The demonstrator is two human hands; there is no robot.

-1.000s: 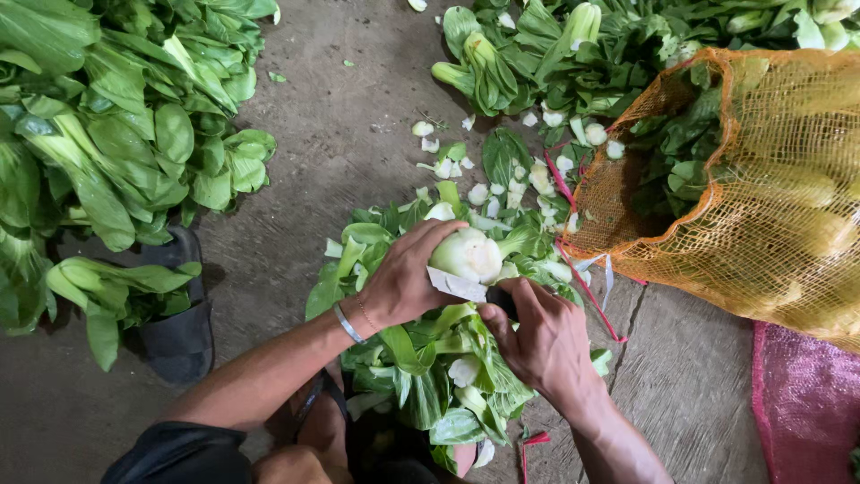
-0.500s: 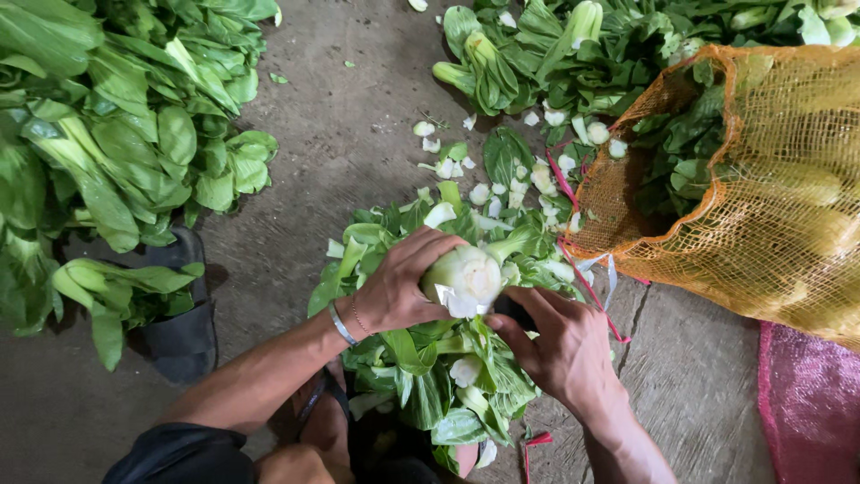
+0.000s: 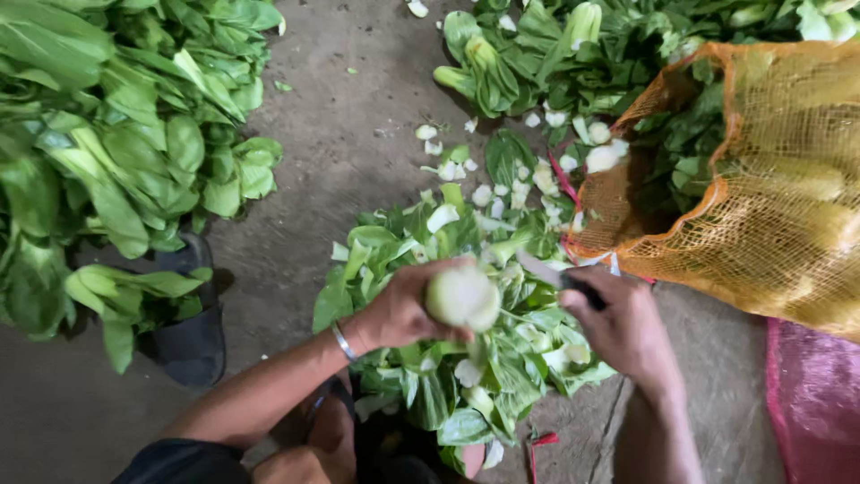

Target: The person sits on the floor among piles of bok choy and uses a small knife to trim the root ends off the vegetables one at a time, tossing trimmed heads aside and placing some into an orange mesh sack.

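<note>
Green leaf heaps [image 3: 98,152] are filling the upper left; an orange mesh sack [image 3: 761,197] is lying at right. At lower centre, we are trimming: our left hand [image 3: 403,309] is wrapping fingers tightly around a bok choy [image 3: 463,298], cut base up. Our right hand [image 3: 623,323] is gripping a knife [image 3: 560,278], fingers closed. Next cut likely needs blade-to-base alignment.
</note>
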